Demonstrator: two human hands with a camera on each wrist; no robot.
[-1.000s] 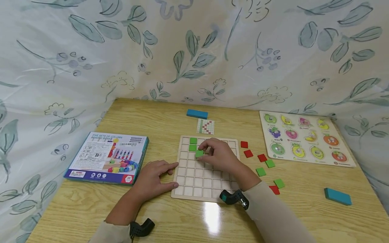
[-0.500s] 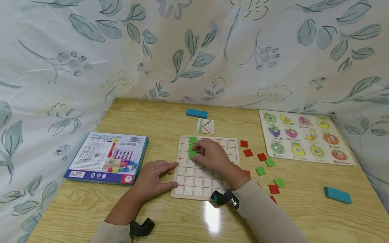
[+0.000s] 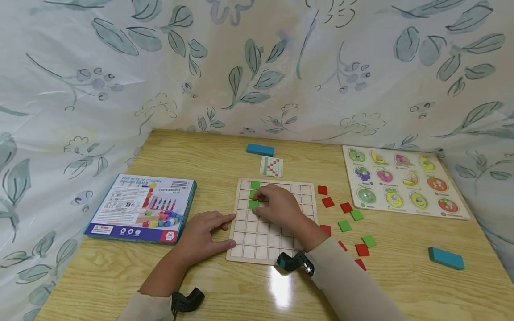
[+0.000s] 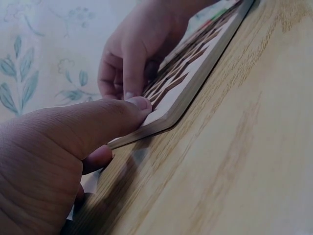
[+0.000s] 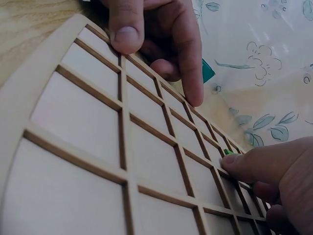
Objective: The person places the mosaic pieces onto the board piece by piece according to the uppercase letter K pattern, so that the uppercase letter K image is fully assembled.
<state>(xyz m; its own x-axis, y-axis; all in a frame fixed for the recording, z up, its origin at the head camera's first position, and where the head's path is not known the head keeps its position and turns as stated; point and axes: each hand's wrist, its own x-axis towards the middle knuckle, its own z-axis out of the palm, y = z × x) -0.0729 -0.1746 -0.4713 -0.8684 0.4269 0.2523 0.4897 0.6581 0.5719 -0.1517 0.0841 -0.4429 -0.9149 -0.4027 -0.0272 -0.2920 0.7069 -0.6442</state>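
Observation:
A wooden grid board [image 3: 250, 253] lies on the table, with a column of green tiles [image 3: 254, 184] in its upper left cells. My right hand [image 3: 279, 207] is over the board, thumb and fingers pinching a green tile [image 3: 253, 204] at the third cell down. In the right wrist view only a sliver of that green tile [image 5: 228, 152] shows by the thumb. My left hand [image 3: 205, 236] rests at the board's left edge. Its thumb [image 4: 139, 105] lies on the rim near the corner and its forefinger reaches the side higher up, both fairly straight.
Several loose red tiles [image 3: 328, 202] and green tiles [image 3: 344, 226] lie right of the board, some partly behind my right forearm. A pattern card [image 3: 271, 166] and blue block [image 3: 260, 150] sit behind it. A boxed set [image 3: 140, 208], fruit puzzle [image 3: 409, 178] and another block [image 3: 446, 258] flank it.
My right hand has moved slightly left, bringing the green tile into line below the other green tiles. Since half a second ago it has barely shifted. The left hand stays put.

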